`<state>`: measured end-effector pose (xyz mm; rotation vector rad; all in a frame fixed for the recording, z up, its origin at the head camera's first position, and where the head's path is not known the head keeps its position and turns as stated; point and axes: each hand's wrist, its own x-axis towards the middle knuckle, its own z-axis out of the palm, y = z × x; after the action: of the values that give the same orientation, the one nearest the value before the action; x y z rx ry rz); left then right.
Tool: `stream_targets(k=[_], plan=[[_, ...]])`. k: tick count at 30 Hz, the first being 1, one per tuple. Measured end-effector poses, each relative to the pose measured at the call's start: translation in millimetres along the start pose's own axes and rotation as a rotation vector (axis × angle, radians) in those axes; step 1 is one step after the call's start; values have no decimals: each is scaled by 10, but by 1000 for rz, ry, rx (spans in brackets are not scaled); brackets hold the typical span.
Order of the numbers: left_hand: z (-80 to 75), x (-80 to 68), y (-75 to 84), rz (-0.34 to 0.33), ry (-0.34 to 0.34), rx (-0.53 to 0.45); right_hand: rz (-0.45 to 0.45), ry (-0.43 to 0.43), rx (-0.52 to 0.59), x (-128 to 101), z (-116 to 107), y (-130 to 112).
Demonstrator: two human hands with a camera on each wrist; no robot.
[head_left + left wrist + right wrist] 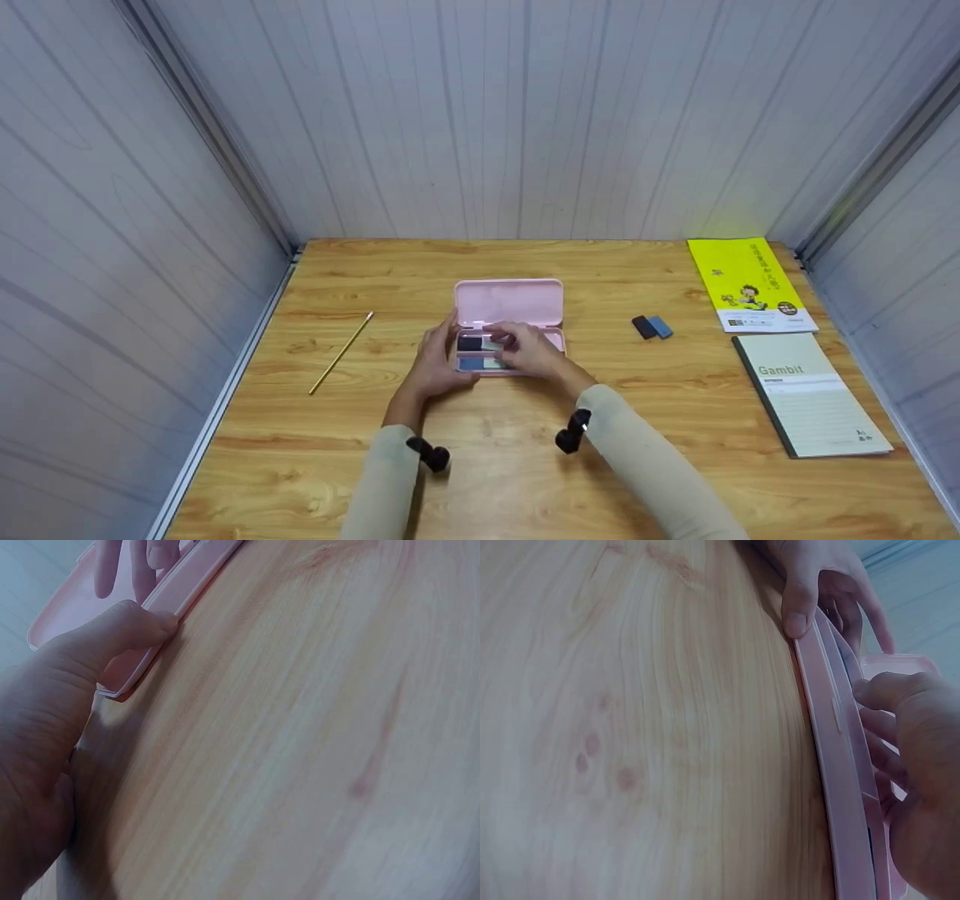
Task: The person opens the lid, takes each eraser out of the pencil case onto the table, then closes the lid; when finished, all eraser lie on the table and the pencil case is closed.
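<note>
A pink pencil case (508, 301) lies open on the wooden table, its lid raised at the back. My left hand (433, 360) grips its left end, with the thumb (142, 628) along the front wall and the other fingers farther back. Inside at the left are a dark-and-white block (470, 344) and a blue-and-white block (471, 364), both eraser-like. My right hand (534, 351) reaches into the case from the right with bent fingers (885, 754) over the blocks' right ends. Whether it pinches anything is hidden.
A gold-coloured pencil (341, 353) lies to the left. Right of the case, a small black block (643, 327) and a blue block (661, 327) lie side by side. Farther right are a yellow booklet (739, 274) and a pale notebook (810, 412). Panel walls (487, 135) enclose the table.
</note>
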<state>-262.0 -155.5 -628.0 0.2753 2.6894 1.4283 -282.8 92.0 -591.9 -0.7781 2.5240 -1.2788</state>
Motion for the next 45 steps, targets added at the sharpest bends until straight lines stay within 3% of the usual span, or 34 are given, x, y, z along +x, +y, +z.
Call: stream_targets(k=[6, 11, 16, 19, 27, 34, 45], plan=[[3, 3, -16, 23, 12, -4, 27, -2, -17, 26, 66, 56], [1, -2, -18, 52, 24, -1, -18, -7, -30, 82, 124, 209], [-9, -2, -23, 84, 28, 15, -48, -14, -53, 71, 105, 179], [-12, 8, -31, 89, 27, 29, -29, -35, -35, 61, 73, 106], [-15, 10, -28, 89, 28, 21, 0, -51, -88, 165, 157, 314], [-6, 2, -28, 50, 18, -3, 4, -65, -60, 82, 26, 67], [2, -5, -24, 44, 26, -2, -70, 127, 66, 69, 81, 198]])
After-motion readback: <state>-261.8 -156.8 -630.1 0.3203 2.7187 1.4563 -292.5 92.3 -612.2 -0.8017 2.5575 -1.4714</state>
